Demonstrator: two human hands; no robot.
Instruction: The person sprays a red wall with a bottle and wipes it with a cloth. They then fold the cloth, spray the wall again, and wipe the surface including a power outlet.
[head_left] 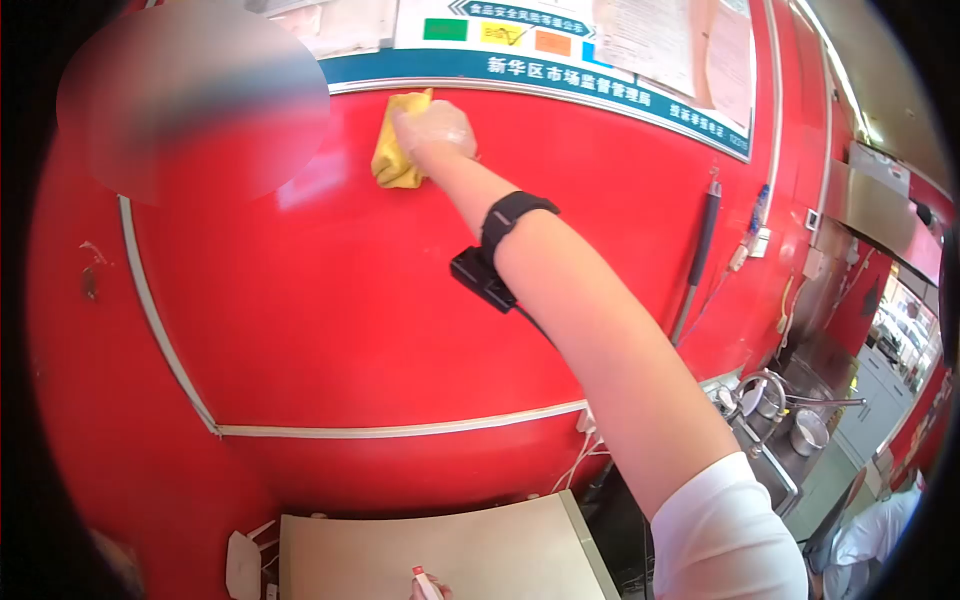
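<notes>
My right hand [443,132], in a clear thin glove, presses a folded yellow cloth [398,150] against the glossy red wall [350,290]. The cloth lies just below the metal lower edge of a notice board [420,70]. A black strap with a small black box is round my right forearm. At the bottom edge, my left hand [442,590] is closed around a white object with a red tip [419,574], which looks like the head of a spray bottle. Its lower part is out of view, and only some of my left fingers show.
Below the wall is a beige tabletop [430,548], with a white router [243,565] at its left. A grey-handled pole [703,235] hangs at right. Beyond are a sink tap [765,385], metal pots [808,432] and a person in white [875,535]. Cables run down the wall.
</notes>
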